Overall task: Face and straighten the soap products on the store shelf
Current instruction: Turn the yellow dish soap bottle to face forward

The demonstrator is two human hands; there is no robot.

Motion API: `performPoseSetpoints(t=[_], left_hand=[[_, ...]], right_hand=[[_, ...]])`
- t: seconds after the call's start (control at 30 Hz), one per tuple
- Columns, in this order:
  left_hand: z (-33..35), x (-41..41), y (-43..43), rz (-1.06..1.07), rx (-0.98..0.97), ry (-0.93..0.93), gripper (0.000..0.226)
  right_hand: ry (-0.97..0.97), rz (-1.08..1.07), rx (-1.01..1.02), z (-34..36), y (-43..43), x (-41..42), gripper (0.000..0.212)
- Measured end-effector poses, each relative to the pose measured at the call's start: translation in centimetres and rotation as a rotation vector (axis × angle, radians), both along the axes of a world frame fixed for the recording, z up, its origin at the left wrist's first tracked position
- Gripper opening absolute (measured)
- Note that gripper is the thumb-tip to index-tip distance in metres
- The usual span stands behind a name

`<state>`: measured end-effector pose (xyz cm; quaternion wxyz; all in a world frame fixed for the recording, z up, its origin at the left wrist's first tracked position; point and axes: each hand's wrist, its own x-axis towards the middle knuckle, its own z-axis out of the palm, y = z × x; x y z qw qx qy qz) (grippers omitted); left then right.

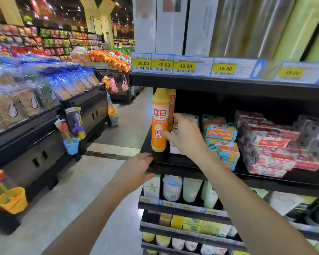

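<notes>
Gripping the orange detergent bottle (pixel 159 120) at the left end of the shelf (pixel 173 161): right hand (pixel 186 137) curls round its lower side; left hand (pixel 141 162) clasps the shelf lip. Likely full, heavy, slick; hold mid-body.

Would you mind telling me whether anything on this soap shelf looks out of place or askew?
Yes: the red-and-pink soap packs on the right are stacked unevenly, their layers offset and angled rather than flush. The orange bottle stands upright, label forward, at the left end of the shelf.
</notes>
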<state>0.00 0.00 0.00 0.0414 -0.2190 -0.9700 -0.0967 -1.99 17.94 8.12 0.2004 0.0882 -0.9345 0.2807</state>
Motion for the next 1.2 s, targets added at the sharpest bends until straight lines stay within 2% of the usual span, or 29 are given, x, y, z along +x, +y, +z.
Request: performPoseSetpoints(t=[0.2,0.5,0.77,0.93,1.0,1.07,1.2], left_hand=[[-1.3,-0.8,-1.0,0.031,0.154,0.02,0.05],[-1.7,-1.0,-1.2,0.039,0.233,0.053,0.049],[-2.8,-1.2,-1.3,0.084,0.349,0.031,0.05],[-2.7,-0.7,-1.2,0.057,0.421,0.042,0.047],[-2.0,0.1,-0.9,0.05,0.521,0.065,0.039],[-0.9,1.5,-0.6,0.071,0.704,0.064,0.033],[1.5,5.2,1.2,0.011,1.174,-0.184,0.025]], right_hand=[[-0.027,-0.009,-0.243,-0.1,-1.8,-2.0,0.062],[-0.034,-0.005,-0.385,-0.3,-2.3,-3.2,0.066],[-0.003,0.045,-0.48,-0.6,-2.2,-2.3,0.057],[-0.066,0.117,-0.637,0.2,-1.6,0.5,0.046],[-0.107,0.142,-0.692,0.2,-0.9,1.8,0.045],[-0.148,0.17,-0.738,-0.2,-0.1,3.2,0.044],[-0.204,0.197,-0.806,-1.2,1.4,6.0,0.044]])
